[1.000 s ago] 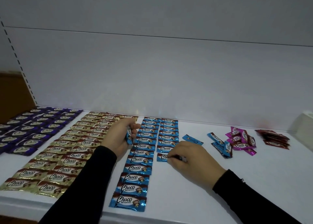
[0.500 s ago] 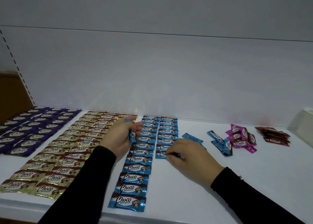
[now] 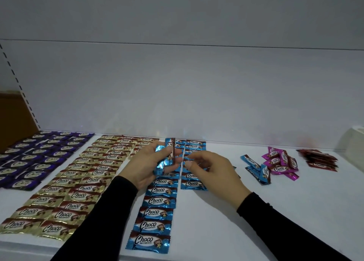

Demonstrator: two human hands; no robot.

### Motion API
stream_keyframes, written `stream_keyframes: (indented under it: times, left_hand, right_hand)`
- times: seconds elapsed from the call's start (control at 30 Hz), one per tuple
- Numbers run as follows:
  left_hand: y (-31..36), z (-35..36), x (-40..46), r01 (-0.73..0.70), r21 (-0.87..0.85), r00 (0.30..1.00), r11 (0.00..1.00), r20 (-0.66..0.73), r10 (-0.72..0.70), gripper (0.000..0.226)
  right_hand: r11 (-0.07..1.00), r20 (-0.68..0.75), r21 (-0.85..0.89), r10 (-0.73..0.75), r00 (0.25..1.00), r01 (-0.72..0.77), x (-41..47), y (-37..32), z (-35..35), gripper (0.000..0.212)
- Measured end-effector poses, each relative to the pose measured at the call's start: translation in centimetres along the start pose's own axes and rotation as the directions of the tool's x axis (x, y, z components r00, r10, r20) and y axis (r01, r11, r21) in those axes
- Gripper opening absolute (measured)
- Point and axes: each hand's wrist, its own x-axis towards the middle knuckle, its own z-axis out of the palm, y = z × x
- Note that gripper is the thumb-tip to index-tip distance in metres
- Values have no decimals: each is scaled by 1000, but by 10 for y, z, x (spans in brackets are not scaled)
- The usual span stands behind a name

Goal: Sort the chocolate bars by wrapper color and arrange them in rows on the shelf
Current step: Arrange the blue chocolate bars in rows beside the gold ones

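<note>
left hand: my left hand (image 3: 146, 163) grips a small stack of blue bars (image 3: 164, 158), fingers curled round them, held just above the blue rows
right hand: my right hand (image 3: 208, 167) hovers beside the stack, thumb and fingers loosely curled, nothing clearly in them; reaching toward the stack
shelf: white shelf (image 3: 216, 217), bars laid flat in columns running front to back
purple rows: purple bars (image 3: 39, 154) far left, look done
gold rows: gold bars (image 3: 78, 181) next over, look done
blue rows: first blue column (image 3: 155, 205) reaches the front edge; second blue column (image 3: 194, 183) stops about midway, partly hidden by my right hand
unsorted: loose blue bars (image 3: 256, 168) touching a pink pile (image 3: 281, 162); red pile (image 3: 319, 159) further right, apart
step: filling the second blue column, I judge
progress: roughly past half; pink and red not started
next move: pinch one bar off the stack, lay it face up right below the last bar in the short column, edges lined up
risk: foil is slick, stack may fan out or slip
</note>
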Motion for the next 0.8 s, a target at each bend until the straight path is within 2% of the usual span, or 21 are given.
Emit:
stream_keyframes:
  times: [0.17,0.43,0.6,0.7,0.8]
  left_hand:
    - [-3,-1,-1,-1,110,1000,994,-27,4,8]
    - [-3,-1,1,2,111,1000,994,-21,0,32]
    - [-4,1,-2,-7,179,1000,984,-4,8,22]
    - [-2,-5,2,-41,132,992,990,-114,56,20]
    - [1,-14,7,-49,-4,961,999,-271,47,18]
  right_hand:
    - [977,14,199,82,997,-83,10,-5,16,26]
    - [924,5,364,125,992,-118,19,-8,26,20]
    - [868,-7,471,180,984,-156,20,-8,18,18]
    - [823,8,537,218,976,-188,14,-5,3,14]
    - [899,32,399,180,983,-178,-4,2,-15,22]
